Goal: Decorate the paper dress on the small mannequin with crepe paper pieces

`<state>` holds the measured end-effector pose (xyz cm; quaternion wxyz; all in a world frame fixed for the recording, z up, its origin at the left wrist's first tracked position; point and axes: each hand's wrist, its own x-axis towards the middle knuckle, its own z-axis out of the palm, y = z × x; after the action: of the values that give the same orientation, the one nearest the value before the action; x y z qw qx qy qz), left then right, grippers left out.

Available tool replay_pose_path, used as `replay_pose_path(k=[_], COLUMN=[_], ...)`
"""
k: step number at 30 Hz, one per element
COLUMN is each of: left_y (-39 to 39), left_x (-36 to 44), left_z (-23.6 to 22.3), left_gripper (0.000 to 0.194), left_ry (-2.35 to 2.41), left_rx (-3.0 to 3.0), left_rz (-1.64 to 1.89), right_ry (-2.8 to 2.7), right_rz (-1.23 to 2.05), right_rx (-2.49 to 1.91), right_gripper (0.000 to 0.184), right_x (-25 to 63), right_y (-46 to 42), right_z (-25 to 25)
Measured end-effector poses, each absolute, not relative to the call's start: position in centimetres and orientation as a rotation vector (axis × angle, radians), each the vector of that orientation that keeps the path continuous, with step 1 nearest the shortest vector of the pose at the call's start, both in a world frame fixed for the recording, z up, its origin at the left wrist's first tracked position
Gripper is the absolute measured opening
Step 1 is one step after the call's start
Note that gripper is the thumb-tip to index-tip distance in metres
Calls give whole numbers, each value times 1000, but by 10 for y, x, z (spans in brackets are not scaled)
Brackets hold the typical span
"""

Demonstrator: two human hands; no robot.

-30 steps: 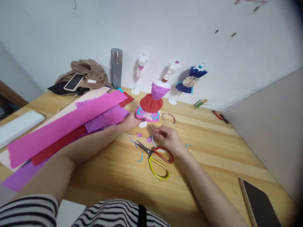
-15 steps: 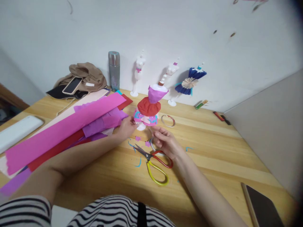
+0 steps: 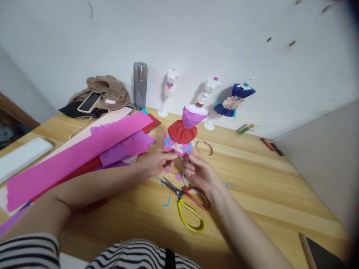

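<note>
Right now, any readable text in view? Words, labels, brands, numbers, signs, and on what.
None legible.
Grey vacuum flask: faint pale marking, too blurred to read.
White tag on the brown cloth: too small to tell if printed.
Smartphone: screen dark, no text visible.
Tape roll: reddish marks, too small to read.
Front miniature dress form: no lettering visible.

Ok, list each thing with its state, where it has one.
Front dress form: dressed in purple and red
Left hand: fingers curled at the pink hem
Right hand: fingers curled at the same hem
Scissors: lying on the table, blades slightly parted
Vacuum flask: upright, lid on
Smartphone: face up, screen dark
Leftmost dress form: upright, pink band at waist
Middle back dress form: torso uncovered
Rightmost dress form: dressed in blue
</note>
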<state>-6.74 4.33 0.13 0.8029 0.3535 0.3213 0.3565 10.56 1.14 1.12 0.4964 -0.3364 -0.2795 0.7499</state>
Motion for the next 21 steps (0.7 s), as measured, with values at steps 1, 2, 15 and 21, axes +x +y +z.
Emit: replay_pose_path(k=[1,2,15,21], left_y=[44,44,45,42], left_x=[-66,-65,-51,-51], left_z=[2,3,0,-2], left_gripper=[30,31,28,37], left_ry=[666,645,716,714], left_rx=[731,709,803,908], left_rz=[763,761,989,1017], right_ry=[-676,-675,-651,-686], right_rz=[1811,1804,1753,1718], right_rx=[-813,-810,-867,-922], right_gripper=[33,34,29,21], right_x=[104,103,100,98], right_y=[12,12,15,11], right_z=[12,12,12,14])
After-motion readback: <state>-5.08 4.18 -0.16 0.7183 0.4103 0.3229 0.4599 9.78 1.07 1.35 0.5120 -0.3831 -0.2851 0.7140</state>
